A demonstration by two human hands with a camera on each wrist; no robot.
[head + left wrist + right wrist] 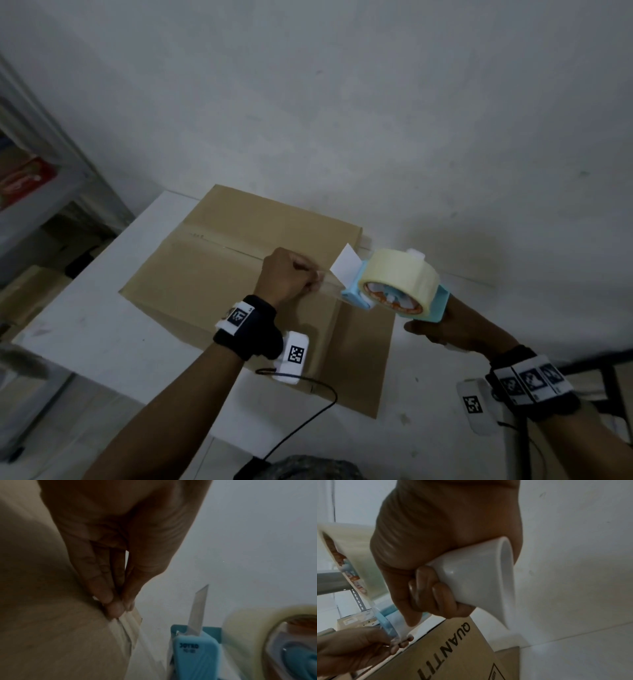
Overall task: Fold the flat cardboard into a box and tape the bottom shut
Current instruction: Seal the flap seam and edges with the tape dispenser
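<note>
We cannot read the whole print on the cardboard box (453, 654): the right wrist view's bottom edge cuts it. The right hand (442, 330) hides most of the tape dispenser (400, 291) handle. Shelf items (24, 181) stay blurred.

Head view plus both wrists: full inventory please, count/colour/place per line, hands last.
cardboard box: 1, brown, folded up on the white table, centre seam facing up
tape dispenser: 1, light blue frame with white handle, held above the box's right edge
tape roll: 1, clear to yellowish, mounted on the dispenser
tape strip: 1, clear, stretched from dispenser to left fingers
table: 1, white, under the box
shelving: 1, grey metal, far left, holding boxes
left hand: pinches the tape end over the box top
right hand: grips the dispenser handle
</note>
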